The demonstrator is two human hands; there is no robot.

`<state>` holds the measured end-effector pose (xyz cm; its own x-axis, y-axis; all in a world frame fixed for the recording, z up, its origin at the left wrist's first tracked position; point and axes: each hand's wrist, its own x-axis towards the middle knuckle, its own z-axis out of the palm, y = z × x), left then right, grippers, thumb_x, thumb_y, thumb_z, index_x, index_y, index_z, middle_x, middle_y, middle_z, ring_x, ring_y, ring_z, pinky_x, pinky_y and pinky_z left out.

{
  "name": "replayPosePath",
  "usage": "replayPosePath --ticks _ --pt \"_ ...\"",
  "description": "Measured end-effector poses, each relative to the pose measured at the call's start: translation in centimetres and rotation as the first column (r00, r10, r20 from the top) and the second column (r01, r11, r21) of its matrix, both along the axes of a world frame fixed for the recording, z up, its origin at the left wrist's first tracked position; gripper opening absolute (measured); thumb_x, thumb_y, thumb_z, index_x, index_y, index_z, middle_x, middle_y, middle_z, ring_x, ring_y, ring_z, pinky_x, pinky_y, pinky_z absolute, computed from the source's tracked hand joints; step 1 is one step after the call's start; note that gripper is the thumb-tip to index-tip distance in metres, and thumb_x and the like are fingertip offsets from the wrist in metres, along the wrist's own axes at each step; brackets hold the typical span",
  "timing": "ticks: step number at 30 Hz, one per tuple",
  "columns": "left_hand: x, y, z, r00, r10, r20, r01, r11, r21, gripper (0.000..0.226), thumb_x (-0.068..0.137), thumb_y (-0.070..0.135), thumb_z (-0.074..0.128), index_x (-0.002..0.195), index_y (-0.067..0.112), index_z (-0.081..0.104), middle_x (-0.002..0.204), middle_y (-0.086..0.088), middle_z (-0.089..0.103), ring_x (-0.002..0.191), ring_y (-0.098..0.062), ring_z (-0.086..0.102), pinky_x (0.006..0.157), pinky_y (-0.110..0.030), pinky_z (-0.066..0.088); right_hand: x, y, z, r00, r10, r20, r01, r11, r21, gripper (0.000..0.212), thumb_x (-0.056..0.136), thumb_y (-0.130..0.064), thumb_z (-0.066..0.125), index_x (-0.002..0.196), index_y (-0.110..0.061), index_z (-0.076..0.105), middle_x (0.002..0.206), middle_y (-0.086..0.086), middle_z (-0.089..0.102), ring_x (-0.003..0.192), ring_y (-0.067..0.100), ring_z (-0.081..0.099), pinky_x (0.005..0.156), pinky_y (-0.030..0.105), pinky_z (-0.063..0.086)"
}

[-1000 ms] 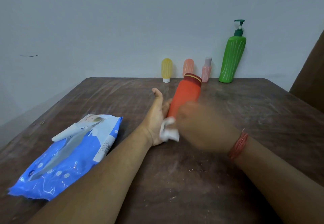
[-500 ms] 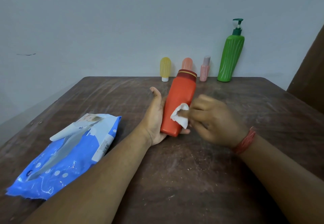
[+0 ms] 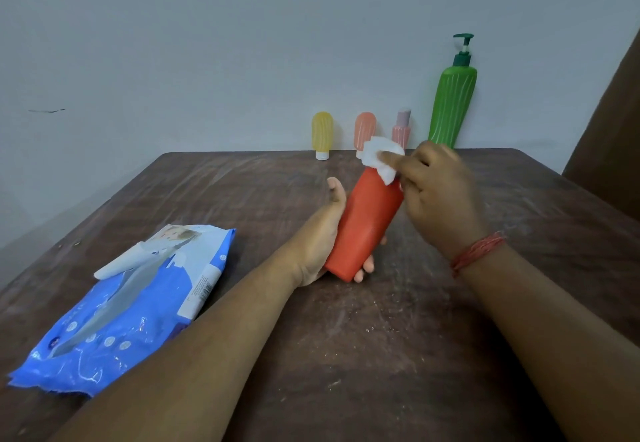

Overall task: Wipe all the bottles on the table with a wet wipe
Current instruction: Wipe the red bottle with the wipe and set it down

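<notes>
Right fingers (image 3: 398, 161) curled, pinching a white wet wipe (image 3: 381, 157) against the top end of the orange bottle (image 3: 367, 223). Right hand (image 3: 440, 195) above and to the right of that bottle, with a red thread band (image 3: 479, 251) around the wrist. Cap of the bottle covered by the wipe and the fingers, so not possible to tell its look.

Left hand (image 3: 325, 237) holding the orange bottle from under and from the left side: thumb straight up along the side, fingertips (image 3: 367, 268) curled around and showing at the lower right of the base. Bottle tilted, base toward the person and low near the table (image 3: 381, 355), top end leaning away and to the right.

Farther out, along the back edge of the dark wooden table, against the pale wall (image 3: 207, 43), four more bottles upright in a row: a small yellow bottle (image 3: 322, 133), a small peach bottle (image 3: 364, 128) partly behind the wipe, a small pink bottle (image 3: 401, 128), and a tall green pump bottle (image 3: 452, 102), lower part hidden by the right hand.

At the left, near the left forearm, a blue pack of wet wipes (image 3: 131, 303) lying flat on the table, white flap on its top.
</notes>
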<state>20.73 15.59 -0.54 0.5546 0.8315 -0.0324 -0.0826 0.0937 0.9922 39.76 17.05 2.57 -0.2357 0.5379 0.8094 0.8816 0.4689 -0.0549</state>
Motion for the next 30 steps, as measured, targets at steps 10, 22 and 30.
replayPosePath --ticks 10,22,30 --pt "0.1 0.1 -0.2 1.000 -0.008 -0.002 0.008 0.999 0.052 0.079 0.083 0.079 0.010 0.123 0.030 0.058 0.101 -0.020 0.069 0.064 -0.033 0.062 0.055 -0.035 0.055 1.3 0.2 -0.6 0.999 0.036 -0.009 -0.036 0.999 -0.002 0.044 0.093 -0.005 0.050 0.133 -0.018 0.062 0.086 0.006 0.051 0.081 0.026 0.049 0.066 0.043 0.049" --pt "-0.8 0.8 -0.1 0.954 0.179 0.240 -0.189 0.982 0.017 0.083 0.094 0.073 0.015 0.131 0.013 0.061 0.108 -0.020 0.069 0.071 -0.028 0.066 0.056 -0.036 0.054 -1.2 -0.8 -2.1 0.966 0.099 -0.241 -0.137 0.979 -0.148 0.020 0.096 -0.017 0.059 0.111 -0.019 0.072 0.084 -0.013 0.060 0.074 0.000 0.050 0.068 0.015 0.038" --pt "-0.6 1.0 -0.3 0.927 0.314 0.206 -0.341 0.933 0.117 0.050 0.105 0.051 0.027 0.135 0.024 0.056 0.127 -0.006 0.069 0.118 -0.024 0.066 0.100 -0.045 0.052 -2.6 -0.7 -2.8 0.778 0.165 -0.606 -0.409 0.866 -0.289 0.027 0.096 -0.025 0.063 0.121 -0.017 0.067 0.099 -0.011 0.064 0.085 0.001 0.058 0.079 0.019 0.049"
